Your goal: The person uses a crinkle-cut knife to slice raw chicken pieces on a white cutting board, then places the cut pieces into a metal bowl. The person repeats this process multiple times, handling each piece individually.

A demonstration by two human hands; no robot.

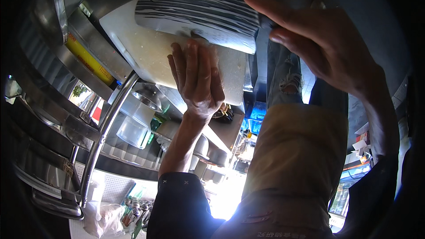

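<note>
A wide cleaver [199,16] with a dark, streaked blade is held in my right hand [318,36]. One finger reaches to the blade's heel, and the handle is mostly hidden by the hand. The blade hangs over a pale cutting board [149,53], tilted so that its broad face shows. My left hand [199,76] rests on the board with its fingers extended and close together. Its fingertips are just short of the blade's lower edge. A small dark piece [194,35] shows between fingertips and blade; I cannot tell what it is or whether the fingers hold it.
A metal rail [109,122] and steel shelving stand on the left. Beside them are a clear plastic container [132,132] and a steel bowl [147,98]. A blue plastic basket [257,116] sits low beyond the board. Ladles [136,207] hang near a plastic bag [106,220].
</note>
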